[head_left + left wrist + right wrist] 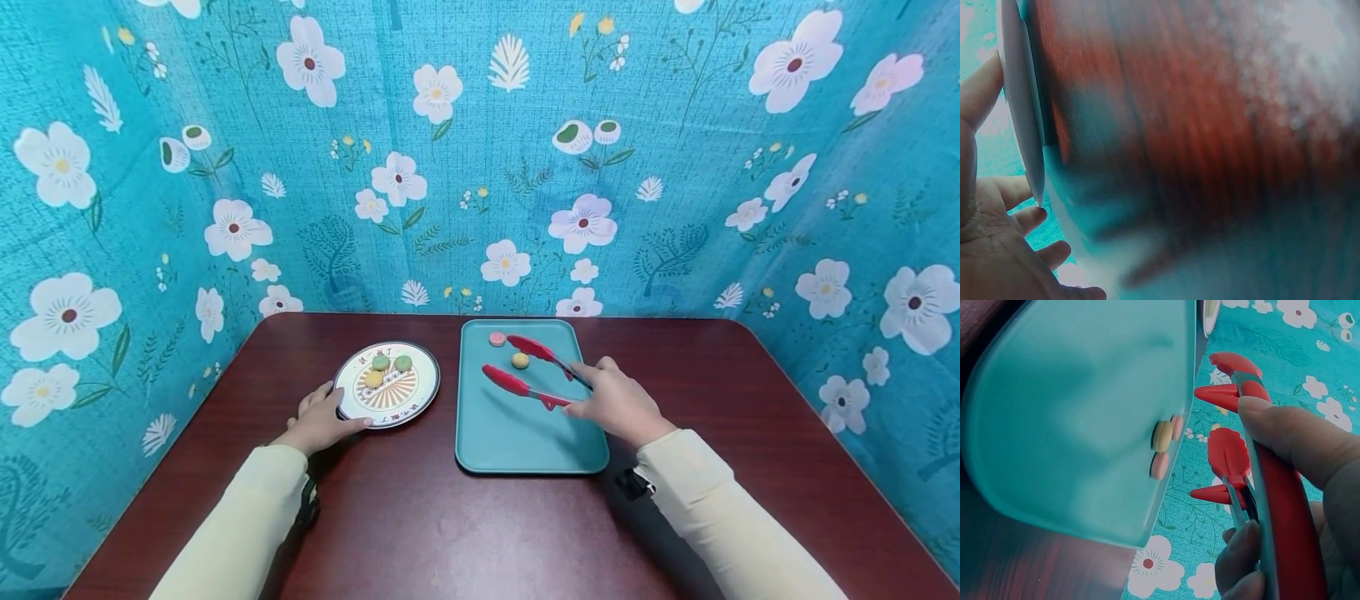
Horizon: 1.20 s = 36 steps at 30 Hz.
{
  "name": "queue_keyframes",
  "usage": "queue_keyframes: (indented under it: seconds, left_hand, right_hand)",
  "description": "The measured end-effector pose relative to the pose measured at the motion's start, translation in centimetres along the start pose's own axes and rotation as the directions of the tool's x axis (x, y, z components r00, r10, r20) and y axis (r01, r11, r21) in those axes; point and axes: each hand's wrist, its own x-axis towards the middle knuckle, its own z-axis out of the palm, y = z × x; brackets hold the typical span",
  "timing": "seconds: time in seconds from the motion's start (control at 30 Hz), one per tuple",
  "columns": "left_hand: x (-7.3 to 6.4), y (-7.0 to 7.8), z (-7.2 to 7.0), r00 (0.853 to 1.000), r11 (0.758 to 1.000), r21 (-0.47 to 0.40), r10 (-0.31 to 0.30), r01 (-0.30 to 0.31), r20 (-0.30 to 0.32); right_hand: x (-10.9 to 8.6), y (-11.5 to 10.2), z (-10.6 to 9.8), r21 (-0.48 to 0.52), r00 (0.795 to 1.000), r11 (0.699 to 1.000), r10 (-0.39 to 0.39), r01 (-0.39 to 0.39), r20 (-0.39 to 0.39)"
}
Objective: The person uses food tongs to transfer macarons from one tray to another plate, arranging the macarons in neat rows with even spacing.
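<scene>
My left hand (pixel 321 419) grips the rim of a white patterned plate (pixel 426 392), thumb along the near edge and fingers at the left side. Two green macarons (pixel 403 363) and a yellow macaron (pixel 374 379) lie on that plate. Red-tipped tongs (pixel 506 380) are in my right hand (pixel 621 406), their arms spread apart above the teal tray (pixel 517 442). Between the tips, as seen from the head, appears a yellow macaron (pixel 520 361) on the tray. Two pink macarons (pixel 1160 465) flank it in the right wrist view; the head view shows only one pink macaron (pixel 497 339).
The dark red-brown table (pixel 420 517) carries the plate at left and the tray right of centre. Behind and at both sides hangs a blue flowered cloth (pixel 465 167). Dark wrist devices (pixel 636 483) sit at the cuffs of both light sleeves.
</scene>
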Motion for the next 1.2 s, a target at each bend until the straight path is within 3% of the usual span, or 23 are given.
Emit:
queue_keyframes:
  seconds: [0.37,1.2]
  left_hand:
    - [0.0,0.0,0.0,1.000,1.000,0.014,0.003,-0.003,-0.004]
    - [-0.2,0.4,-0.1,1.000,1.000,0.019,-0.006,0.006,-0.002]
  right_hand:
    - [0.0,1.0,0.4,-0.006,1.000,1.000,0.004,-0.004,-0.015]
    - [0.3,3.2,0.6,0.006,0.998,0.999,0.037,-0.037,0.044]
